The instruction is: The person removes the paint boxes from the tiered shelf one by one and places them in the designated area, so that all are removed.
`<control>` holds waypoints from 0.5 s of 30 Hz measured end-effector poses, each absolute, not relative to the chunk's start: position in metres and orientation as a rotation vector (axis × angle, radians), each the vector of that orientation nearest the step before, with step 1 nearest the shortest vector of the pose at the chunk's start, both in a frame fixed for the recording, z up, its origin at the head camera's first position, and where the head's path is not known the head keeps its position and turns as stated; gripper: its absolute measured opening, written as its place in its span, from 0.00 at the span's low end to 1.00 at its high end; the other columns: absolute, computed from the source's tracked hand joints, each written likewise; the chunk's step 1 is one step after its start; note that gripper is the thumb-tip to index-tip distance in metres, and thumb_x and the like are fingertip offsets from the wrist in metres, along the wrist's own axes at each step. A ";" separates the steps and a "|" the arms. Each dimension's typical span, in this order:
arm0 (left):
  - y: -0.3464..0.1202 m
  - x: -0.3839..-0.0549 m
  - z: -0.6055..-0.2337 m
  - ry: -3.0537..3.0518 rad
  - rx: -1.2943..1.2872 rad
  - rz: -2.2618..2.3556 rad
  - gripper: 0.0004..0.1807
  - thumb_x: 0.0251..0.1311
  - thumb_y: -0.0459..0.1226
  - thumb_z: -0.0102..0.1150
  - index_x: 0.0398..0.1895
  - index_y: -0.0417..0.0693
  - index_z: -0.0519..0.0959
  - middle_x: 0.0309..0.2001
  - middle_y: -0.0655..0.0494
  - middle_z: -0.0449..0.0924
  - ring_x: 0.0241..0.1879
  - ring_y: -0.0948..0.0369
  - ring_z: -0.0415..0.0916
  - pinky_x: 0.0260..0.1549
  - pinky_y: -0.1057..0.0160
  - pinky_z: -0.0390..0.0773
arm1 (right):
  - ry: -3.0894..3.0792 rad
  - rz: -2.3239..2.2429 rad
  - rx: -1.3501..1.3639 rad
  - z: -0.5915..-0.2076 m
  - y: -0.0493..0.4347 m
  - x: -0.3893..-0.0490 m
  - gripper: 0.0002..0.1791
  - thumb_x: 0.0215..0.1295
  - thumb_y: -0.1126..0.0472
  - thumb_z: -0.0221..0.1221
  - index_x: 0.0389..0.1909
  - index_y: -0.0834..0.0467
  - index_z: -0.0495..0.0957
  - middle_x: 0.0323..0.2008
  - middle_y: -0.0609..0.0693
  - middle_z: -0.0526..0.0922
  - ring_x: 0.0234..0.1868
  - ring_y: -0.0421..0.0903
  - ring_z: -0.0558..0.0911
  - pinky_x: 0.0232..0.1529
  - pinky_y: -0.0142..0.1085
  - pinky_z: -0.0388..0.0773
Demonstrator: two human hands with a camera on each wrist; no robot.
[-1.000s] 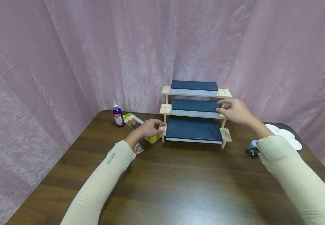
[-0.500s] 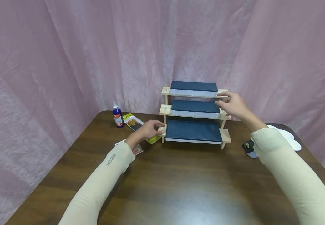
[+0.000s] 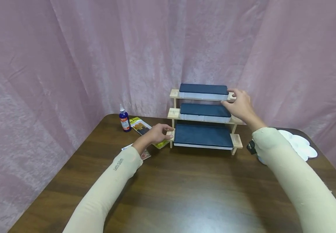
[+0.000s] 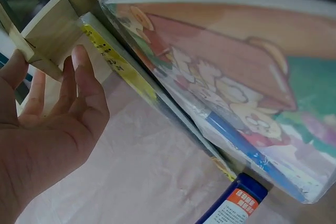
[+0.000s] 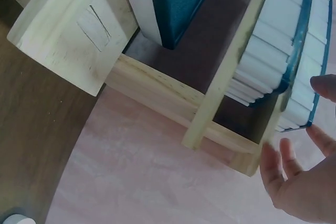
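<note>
L hand (image 3: 157, 133) grips 3-tier rack (image 3: 236, 141), part-hiding pkt (image 3: 140, 126); btl (image 3: 125, 122) nearby.

On my feed, the head camera is looking forward and down from well back, framing the wooden rack (image 3: 236, 141) right of centre. Both wrist cameras are peering in close at tilted angles, each sharing the rack: the left is catching it upper left, the right across its top. The head and left wrist views are also sharing the blue bottle (image 3: 125, 120).

Pink curtains (image 3: 144, 48) hang behind a glossy brown table (image 3: 168, 187).
</note>
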State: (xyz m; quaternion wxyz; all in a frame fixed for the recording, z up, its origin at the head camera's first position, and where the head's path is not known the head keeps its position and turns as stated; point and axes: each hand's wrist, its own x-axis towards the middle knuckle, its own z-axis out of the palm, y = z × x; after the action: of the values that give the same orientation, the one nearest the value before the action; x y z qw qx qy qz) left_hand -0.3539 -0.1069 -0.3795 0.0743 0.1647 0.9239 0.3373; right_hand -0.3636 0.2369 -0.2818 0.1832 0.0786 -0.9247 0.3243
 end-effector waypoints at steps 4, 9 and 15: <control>-0.105 -0.354 -0.380 2.762 0.470 1.024 0.22 0.63 0.41 0.66 0.61 0.51 0.79 0.59 0.44 0.77 0.61 0.50 0.72 0.61 0.52 0.71 | -2.616 0.872 0.226 -0.284 0.237 -0.367 0.34 0.66 0.51 0.62 0.70 0.60 0.67 0.64 0.68 0.67 0.65 0.65 0.59 0.61 0.60 0.52; -0.105 -0.351 -0.378 2.746 0.444 1.044 0.21 0.64 0.39 0.66 0.60 0.50 0.79 0.59 0.43 0.77 0.61 0.49 0.72 0.61 0.51 0.70 | -2.653 0.851 0.210 -0.287 0.236 -0.370 0.37 0.67 0.46 0.61 0.73 0.54 0.64 0.72 0.67 0.57 0.66 0.66 0.55 0.60 0.64 0.52; -0.104 -0.350 -0.375 2.747 0.436 0.997 0.21 0.64 0.38 0.66 0.60 0.51 0.79 0.58 0.41 0.77 0.59 0.48 0.72 0.59 0.50 0.71 | -2.678 0.837 0.250 -0.291 0.235 -0.374 0.38 0.68 0.45 0.60 0.75 0.50 0.61 0.74 0.64 0.53 0.70 0.67 0.49 0.62 0.69 0.44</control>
State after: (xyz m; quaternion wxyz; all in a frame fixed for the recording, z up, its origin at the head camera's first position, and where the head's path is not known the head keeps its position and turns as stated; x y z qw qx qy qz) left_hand -0.3499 -0.1040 -0.3745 0.0934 0.1468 0.9256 0.3360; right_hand -0.3736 0.2350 -0.2911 0.1616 0.0875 -0.9382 0.2933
